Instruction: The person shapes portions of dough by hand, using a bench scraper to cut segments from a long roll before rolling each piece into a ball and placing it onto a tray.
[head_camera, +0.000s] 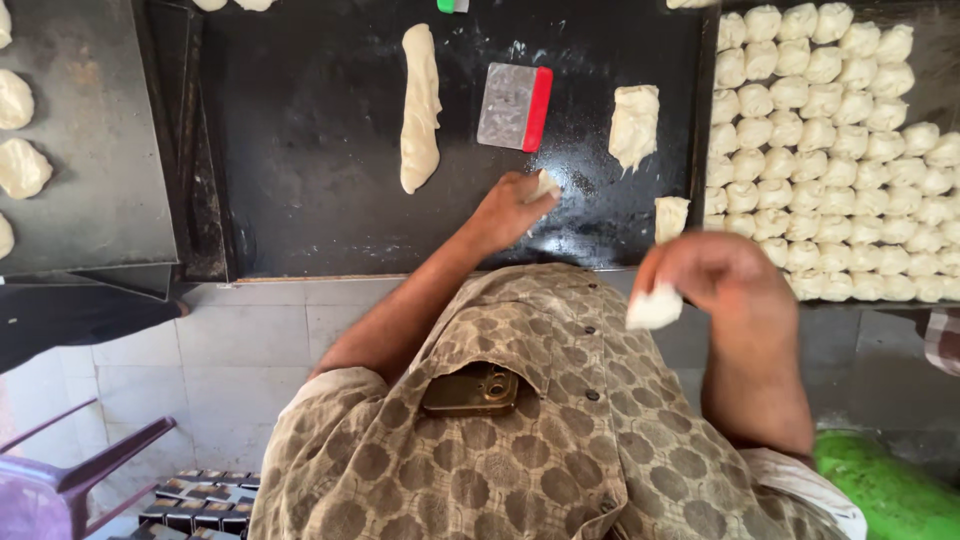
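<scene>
While left hand (510, 208) presses dough piece (545, 184), right hand (715, 272) — fingers pinching dough lump (654, 308)

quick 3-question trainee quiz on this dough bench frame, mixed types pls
1. True or false: the scraper with the red grip lies flat on the dark worktop, in neither hand.
2. What does the right hand hold?
A. a small piece of dough
B. the scraper
C. a phone
3. Fill in: the long dough roll lies to the ___ of the scraper in the picture.

Key: 1 true; 2 A; 3 left.
</scene>
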